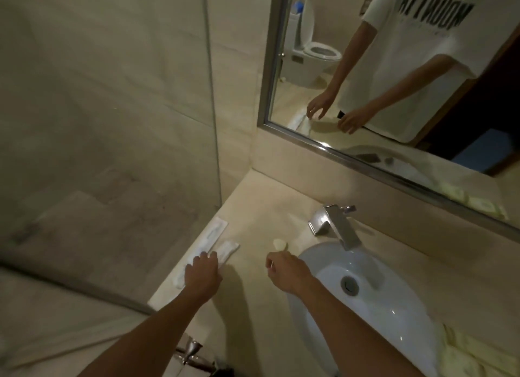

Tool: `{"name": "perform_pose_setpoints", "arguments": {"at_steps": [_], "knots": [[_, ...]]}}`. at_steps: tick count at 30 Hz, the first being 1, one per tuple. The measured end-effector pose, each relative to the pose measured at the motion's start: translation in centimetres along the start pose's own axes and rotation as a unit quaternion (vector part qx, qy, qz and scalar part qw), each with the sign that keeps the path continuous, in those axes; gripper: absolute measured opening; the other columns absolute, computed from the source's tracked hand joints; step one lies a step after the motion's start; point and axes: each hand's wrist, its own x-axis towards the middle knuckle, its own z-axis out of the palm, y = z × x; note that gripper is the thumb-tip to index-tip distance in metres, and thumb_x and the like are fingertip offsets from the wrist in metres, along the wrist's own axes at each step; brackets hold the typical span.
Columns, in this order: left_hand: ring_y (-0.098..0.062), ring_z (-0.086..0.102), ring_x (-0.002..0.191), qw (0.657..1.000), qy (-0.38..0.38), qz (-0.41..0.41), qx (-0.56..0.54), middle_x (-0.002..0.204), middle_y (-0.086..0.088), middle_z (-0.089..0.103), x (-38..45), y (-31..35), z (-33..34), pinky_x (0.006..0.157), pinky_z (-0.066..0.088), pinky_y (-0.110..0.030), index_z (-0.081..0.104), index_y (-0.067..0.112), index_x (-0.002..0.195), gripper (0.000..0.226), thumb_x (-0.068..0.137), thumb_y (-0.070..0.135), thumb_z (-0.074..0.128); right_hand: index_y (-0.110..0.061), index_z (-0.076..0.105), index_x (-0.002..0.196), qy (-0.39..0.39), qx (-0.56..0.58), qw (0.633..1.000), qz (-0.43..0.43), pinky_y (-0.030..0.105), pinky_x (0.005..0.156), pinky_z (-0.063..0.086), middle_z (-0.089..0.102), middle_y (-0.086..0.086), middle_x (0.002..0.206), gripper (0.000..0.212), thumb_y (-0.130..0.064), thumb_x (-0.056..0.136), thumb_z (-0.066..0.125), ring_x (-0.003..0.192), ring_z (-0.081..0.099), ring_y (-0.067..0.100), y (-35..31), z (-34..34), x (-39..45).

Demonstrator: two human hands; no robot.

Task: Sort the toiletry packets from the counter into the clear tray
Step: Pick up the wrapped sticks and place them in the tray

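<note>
Two white toiletry packets show clearly on the beige stone bench: a long flat one point(216, 231) by the glass edge, and a shorter one point(226, 250) angled just beside it, both left of the basin. More white wrapping lies under the left hand point(203, 272), too hidden to count. That hand rests palm down with its fingers spread flat on the packets, its grip closed around nothing. The right hand point(285, 269) hovers near the rim of the one white basin point(374, 306), fingers curled loosely; whether its grip holds anything cannot be told. One small pale round piece point(280, 244) sits just beyond it, near the single chrome faucet point(334, 226). A framed mirror point(394, 95) hangs above, reflecting a toilet, and a glass panel point(112, 123) bounds the bench's left end.
</note>
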Motion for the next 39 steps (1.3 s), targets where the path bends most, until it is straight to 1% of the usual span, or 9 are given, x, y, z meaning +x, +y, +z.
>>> {"name": "perform_pose_setpoints", "arguments": {"at_steps": [3,7,14,19,24,28,31,35,39], "knots": [[-0.025,0.048,0.116,1.000,-0.016,-0.022,-0.008,0.127,-0.006,0.048,0.4,-1.3,1.0,0.093,0.043,-0.037,0.034,0.019,0.137,0.051,0.091,0.035,0.050,-0.023,0.060,0.100,-0.016,0.001,1.000,-0.003,0.036,0.085,0.047,0.064,0.007,0.111,0.017,-0.024,0.087,0.050,0.103,0.060,0.031,-1.8,0.7,1.1],[-0.024,0.050,0.116,0.998,-0.029,-0.017,-0.045,0.128,-0.007,0.049,0.8,-2.1,2.0,0.090,0.046,-0.038,0.037,0.018,0.135,0.042,0.094,0.025,0.043,-0.023,0.060,0.102,-0.033,-0.001,0.999,0.005,0.035,0.085,0.047,0.062,0.007,0.114,0.017,-0.025,0.088,0.050,0.104,0.060,0.031,-3.2,1.1,2.3],[-0.021,0.054,0.108,0.989,-0.093,0.017,-0.110,0.114,-0.005,0.058,1.4,-2.9,1.7,0.085,0.047,-0.035,0.054,0.016,0.101,0.018,0.088,0.028,0.049,-0.022,0.061,0.102,-0.027,-0.001,1.000,0.009,0.034,0.081,0.046,0.062,0.009,0.111,0.018,-0.022,0.088,0.049,0.103,0.059,0.032,-4.7,1.5,3.7],[-0.022,0.056,0.100,0.984,-0.026,0.038,-0.170,0.115,-0.008,0.056,1.4,-3.5,0.7,0.082,0.048,-0.036,0.051,0.012,0.110,0.027,0.099,0.033,0.036,-0.019,0.062,0.103,-0.005,-0.025,1.000,0.005,0.033,0.078,0.045,0.063,0.009,0.110,0.019,-0.021,0.090,0.049,0.100,0.061,0.031,-6.0,1.4,5.1],[-0.028,0.063,0.093,0.968,0.036,-0.015,-0.246,0.108,-0.011,0.064,1.5,-6.2,-2.0,0.079,0.053,-0.040,0.047,0.011,0.119,0.035,0.100,0.037,0.031,-0.017,0.058,0.110,-0.008,-0.060,0.998,-0.030,0.036,0.085,0.044,0.058,0.009,0.118,0.022,-0.016,0.093,0.044,0.106,0.058,0.030,-8.5,2.3,7.2],[-0.020,0.059,0.078,0.960,0.069,-0.048,-0.268,0.099,-0.008,0.065,1.8,-9.0,-3.2,0.067,0.048,-0.034,0.050,0.014,0.112,0.029,0.099,0.036,0.037,-0.018,0.048,0.130,-0.032,-0.103,0.987,-0.116,0.041,0.095,0.043,0.047,0.006,0.132,0.038,-0.012,0.093,0.044,0.124,0.044,0.026,-10.8,4.4,9.2],[-0.023,0.060,0.077,0.961,0.087,-0.050,-0.256,0.096,-0.008,0.066,2.4,-10.3,-3.1,0.064,0.047,-0.033,0.049,0.014,0.113,0.029,0.098,0.037,0.039,-0.015,0.052,0.131,0.001,-0.109,0.976,-0.186,0.046,0.086,0.053,0.052,0.009,0.134,0.047,-0.013,0.086,0.036,0.121,0.050,0.030,-11.0,6.3,10.8],[-0.031,0.064,0.082,0.961,0.090,-0.052,-0.257,0.095,-0.011,0.067,3.8,-10.0,-3.1,0.067,0.051,-0.036,0.047,0.014,0.112,0.029,0.097,0.038,0.041,-0.015,0.036,0.141,-0.042,-0.155,0.959,-0.235,0.048,0.098,0.043,0.034,0.007,0.151,0.062,0.003,0.084,0.052,0.134,0.034,0.030,-10.9,6.4,11.8],[-0.028,0.064,0.078,0.955,0.087,-0.041,-0.282,0.089,-0.009,0.066,4.2,-9.1,-3.4,0.067,0.053,-0.039,0.047,0.015,0.108,0.023,0.096,0.034,0.045,-0.010,0.046,0.129,0.009,-0.174,0.959,-0.225,0.049,0.086,0.046,0.049,0.014,0.129,0.049,0.006,0.083,0.048,0.113,0.048,0.036,-10.4,7.2,12.0]]}}
